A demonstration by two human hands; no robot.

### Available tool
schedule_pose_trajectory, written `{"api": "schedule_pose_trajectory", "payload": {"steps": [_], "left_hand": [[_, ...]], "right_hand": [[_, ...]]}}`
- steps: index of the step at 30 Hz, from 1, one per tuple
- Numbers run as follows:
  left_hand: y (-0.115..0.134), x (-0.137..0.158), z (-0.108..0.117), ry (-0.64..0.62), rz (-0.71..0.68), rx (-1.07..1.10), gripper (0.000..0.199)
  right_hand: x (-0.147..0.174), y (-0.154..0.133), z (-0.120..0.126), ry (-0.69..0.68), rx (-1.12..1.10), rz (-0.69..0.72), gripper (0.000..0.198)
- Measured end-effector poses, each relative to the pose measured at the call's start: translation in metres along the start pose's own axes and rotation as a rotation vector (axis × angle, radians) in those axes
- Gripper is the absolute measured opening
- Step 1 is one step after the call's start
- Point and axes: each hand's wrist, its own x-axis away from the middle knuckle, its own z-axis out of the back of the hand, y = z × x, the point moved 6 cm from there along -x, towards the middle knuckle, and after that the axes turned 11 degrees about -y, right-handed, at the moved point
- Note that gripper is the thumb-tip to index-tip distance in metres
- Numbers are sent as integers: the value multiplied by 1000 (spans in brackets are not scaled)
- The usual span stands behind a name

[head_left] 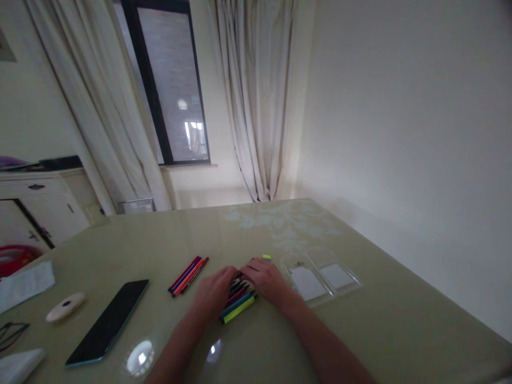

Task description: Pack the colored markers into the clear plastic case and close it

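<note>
Over a bunch of colored markers point(240, 309) in the table's middle, my left hand point(214, 293) and my right hand point(266, 280) meet at the fingertips. My left fingers are curled against the bunch from the left. My right fingers bend over its far end from the right. A dark marker end shows between both hands; what each fingertip grips is partly hidden. Yellow-green, blue and dark red markers lie slanted below them. A yellow-green tip point(266, 257) sticks out beyond my right hand. Several red, orange and blue markers point(188, 276) lie side by side to the left.
An opened clear plastic case point(328, 293) with white inserts lies to the right. At left are a dark phone point(110, 322), a pale oval object point(66, 306), a paper sheet point(26, 285) and glasses point(12, 336). A round clear object point(140, 358) sits in front.
</note>
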Motion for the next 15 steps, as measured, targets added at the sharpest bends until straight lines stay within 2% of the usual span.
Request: {"api": "schedule_pose_trajectory", "payload": {"steps": [3,5,7,10,12,15], "left_hand": [[0,-3,1,-29,19,-2,25],[-6,-3,3,-44,55,-26,26],[-23,-1,8,-43,161,-47,26],[-55,6,16,62,364,3,31],[-64,6,15,116,343,28,32],[-59,0,4,132,165,69,28]], "right_hand": [[2,6,6,4,-20,32,19],[7,20,13,42,-51,7,19],[17,45,22,128,-96,-102,21],[36,82,33,276,-186,-334,23],[40,89,32,268,-224,-384,24],[31,76,20,135,-217,-372,25]]}}
